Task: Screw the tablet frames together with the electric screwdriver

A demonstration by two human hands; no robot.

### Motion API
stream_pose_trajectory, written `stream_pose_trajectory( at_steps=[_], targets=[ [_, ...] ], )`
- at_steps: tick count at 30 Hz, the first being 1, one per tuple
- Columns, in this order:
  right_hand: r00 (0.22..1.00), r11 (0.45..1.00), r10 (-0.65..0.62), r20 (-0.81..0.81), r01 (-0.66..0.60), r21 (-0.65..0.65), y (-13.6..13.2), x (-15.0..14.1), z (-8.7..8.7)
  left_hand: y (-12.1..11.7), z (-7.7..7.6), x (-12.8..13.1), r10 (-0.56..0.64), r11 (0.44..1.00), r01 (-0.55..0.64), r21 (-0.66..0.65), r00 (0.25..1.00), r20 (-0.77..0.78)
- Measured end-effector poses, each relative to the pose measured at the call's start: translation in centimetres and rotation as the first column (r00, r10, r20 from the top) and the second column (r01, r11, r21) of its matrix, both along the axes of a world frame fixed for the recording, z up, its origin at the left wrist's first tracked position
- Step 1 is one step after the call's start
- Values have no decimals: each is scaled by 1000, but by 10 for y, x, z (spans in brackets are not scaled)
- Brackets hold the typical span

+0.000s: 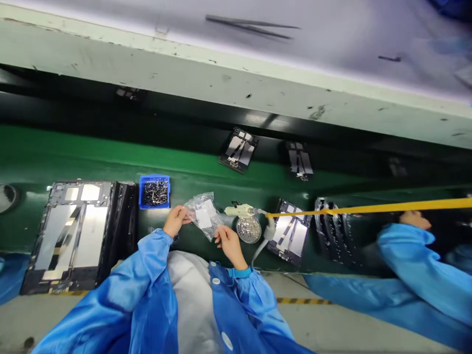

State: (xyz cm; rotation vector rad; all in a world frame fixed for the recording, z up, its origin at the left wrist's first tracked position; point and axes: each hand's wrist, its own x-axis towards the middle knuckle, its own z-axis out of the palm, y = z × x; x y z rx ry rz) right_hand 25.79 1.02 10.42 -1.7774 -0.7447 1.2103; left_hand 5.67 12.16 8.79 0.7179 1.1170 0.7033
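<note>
Between my hands is a clear plastic bag (204,214) with a white label on it. My left hand (177,221) pinches the bag's left edge. Fingers of my right hand (229,243) grip its lower right corner. What the bag contains is too unclear to make out. Just right of the bag, a pale electric screwdriver (240,210) lies by a round dish of small metal parts (248,230). To the left of my hands sits a blue bin (154,191) filled with small dark parts.
Stacked tablet housings (75,231) stand at left; another housing (289,231) lies right of the dish. More housings (239,149) rest on the green belt behind. A yellow strap (368,208) stretches rightward, near a co-worker's sleeve (416,265). Tweezers (254,25) lie on the raised shelf.
</note>
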Motion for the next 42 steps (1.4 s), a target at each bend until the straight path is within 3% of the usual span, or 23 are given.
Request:
stream_pose_trajectory(
  at_steps=[6, 10, 13, 16, 19, 22, 28, 34, 36, 42],
  targets=[
    [997, 997, -72, -25, 71, -14, -1, 2, -11, 7, -6, 6, -99, 993, 106, 53, 987, -124],
    [996, 996, -86, -19, 85, -27, -7, 6, -23, 9, -6, 3, -148, 971, 201, 133, 933, -329],
    [994, 991, -99, 38, 102, -90, -17, 14, -37, 9, -2, -1, -144, 937, 290, 194, 829, -541],
    [985, 977, -84, 154, 111, -181, -28, 27, -46, 8, 0, -3, -136, 914, 367, 171, 678, -722],
    [948, 971, -41, 316, 112, -210, -36, 37, -43, 6, -1, -3, -145, 910, 401, 107, 550, -822],
    [894, 986, -1, 449, 75, -148, -37, 36, -30, 6, -2, -4, -156, 893, 438, 99, 509, -846],
    [895, 978, 155, 419, -199, 62, -6, -11, -5, 11, 9, -9, -155, 851, 470, 235, 652, -742],
    [874, 836, 347, 341, -452, 310, 40, -45, 10, 3, 31, -24, -302, 863, 449, 231, 826, -476],
    [872, 817, 406, 274, -481, 320, 50, -45, 8, 0, 35, -30, -300, 891, 402, 210, 869, -394],
    [902, 864, 420, 101, -432, 259, 62, -37, -5, -5, 33, -47, -129, 981, 157, 114, 966, -223]
  ],
)
